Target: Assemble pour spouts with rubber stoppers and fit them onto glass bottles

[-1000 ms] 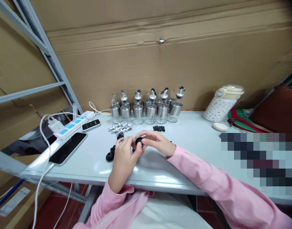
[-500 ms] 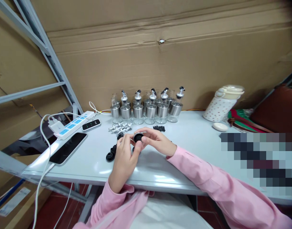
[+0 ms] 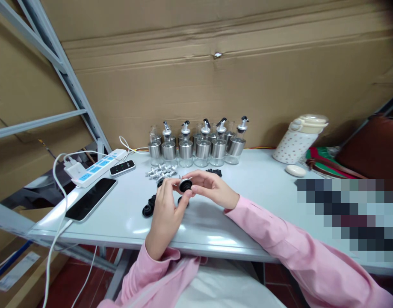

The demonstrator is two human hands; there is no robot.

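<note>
A black ribbed stopper [image 3: 185, 185] with a silver rim is pinched between the fingertips of both hands, just above the table. My left hand [image 3: 166, 211] closes on it from the left, thumb along its lower side. From the right, my right hand [image 3: 217, 190] grips it with thumb and fingers. Loose black stoppers [image 3: 148, 209] lie left of my left hand, partly covered by it. Beyond my hands are a cluster of silver pour spouts [image 3: 161, 171] and a row of small black caps [image 3: 214, 172].
Several glass oil bottles [image 3: 203, 149] with steel bands stand at the back, some with spouts. On the left lie a phone [image 3: 92, 199], a small black device [image 3: 122, 168] and a power strip [image 3: 100, 167]. A tilted flask [image 3: 295, 143] and white oval item [image 3: 295, 171] are right.
The stopper has tilted in my fingers, and its silver rim now shows more. Both hands have barely moved.
</note>
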